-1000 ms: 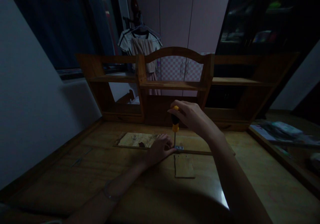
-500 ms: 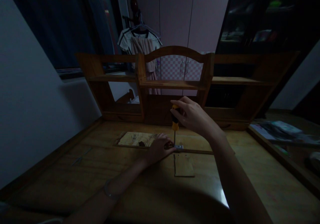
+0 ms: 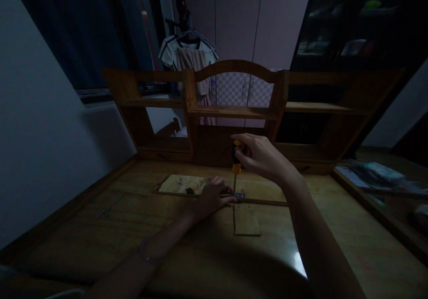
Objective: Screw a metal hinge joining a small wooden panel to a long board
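Note:
A yellow and black screwdriver (image 3: 236,169) stands almost upright, gripped round its handle by my right hand (image 3: 256,151). Its tip meets the left end of a small silver metal hinge (image 3: 240,196), lying on a long thin wooden board (image 3: 264,192). My left hand (image 3: 214,196) rests across that board, thumb and fingertips closed at the hinge beside the screwdriver tip. Just in front lies a small square wooden piece (image 3: 246,221) with small holes along its far edge. The board's left part is pale and rough, with a dark spot.
All this sits on a glossy wooden desk (image 3: 110,245). A wooden shelf unit (image 3: 234,112) spans the desk's back. Thin objects (image 3: 107,210) lie to the left. Papers and plastic-wrapped things (image 3: 377,174) are at the right, beyond a raised wooden edge. Clothes (image 3: 189,56) hang behind.
My right hand has shifted slightly down and right round the screwdriver handle, and the handle leans a little more to the right. My left hand stays at the hinge.

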A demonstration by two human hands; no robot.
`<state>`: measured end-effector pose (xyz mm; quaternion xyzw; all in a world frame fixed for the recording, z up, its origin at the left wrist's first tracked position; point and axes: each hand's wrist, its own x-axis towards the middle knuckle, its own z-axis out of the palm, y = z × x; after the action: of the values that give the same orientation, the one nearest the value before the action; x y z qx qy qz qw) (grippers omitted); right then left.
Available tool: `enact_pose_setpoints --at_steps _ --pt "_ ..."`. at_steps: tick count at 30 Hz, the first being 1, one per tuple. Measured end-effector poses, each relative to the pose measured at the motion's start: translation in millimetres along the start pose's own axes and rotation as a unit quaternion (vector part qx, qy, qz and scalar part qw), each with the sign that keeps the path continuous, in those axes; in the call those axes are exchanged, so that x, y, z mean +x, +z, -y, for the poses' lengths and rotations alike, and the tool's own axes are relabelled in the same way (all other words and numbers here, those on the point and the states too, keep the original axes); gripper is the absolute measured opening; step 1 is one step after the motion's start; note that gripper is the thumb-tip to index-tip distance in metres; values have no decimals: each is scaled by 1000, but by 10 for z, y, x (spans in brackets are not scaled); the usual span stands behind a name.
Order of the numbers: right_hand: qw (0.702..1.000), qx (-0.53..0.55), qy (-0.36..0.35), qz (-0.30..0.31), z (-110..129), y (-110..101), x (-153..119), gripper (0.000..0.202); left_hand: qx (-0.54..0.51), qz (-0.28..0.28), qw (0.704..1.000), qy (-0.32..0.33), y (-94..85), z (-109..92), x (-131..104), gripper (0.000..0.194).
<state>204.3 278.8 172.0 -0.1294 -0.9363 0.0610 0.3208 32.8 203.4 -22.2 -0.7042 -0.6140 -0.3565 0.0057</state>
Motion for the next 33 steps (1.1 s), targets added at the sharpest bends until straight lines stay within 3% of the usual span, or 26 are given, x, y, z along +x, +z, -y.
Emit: enact_pose_setpoints --at_steps 8,13,23,33 --pt "999 -24 23 -39 -32 18 16 17 96 33 993 62 -79 262 61 89" --pt "1000 -3 6 -29 -75 -49 4 18 129 60 987 79 -55 332 59 85" --pt "999 -16 18 -43 -73 -36 1 4 212 77 968 108 -50 285 63 77" --pt "997 -46 30 -52 -169 31 19 8 248 92 955 131 -36 344 117 67"
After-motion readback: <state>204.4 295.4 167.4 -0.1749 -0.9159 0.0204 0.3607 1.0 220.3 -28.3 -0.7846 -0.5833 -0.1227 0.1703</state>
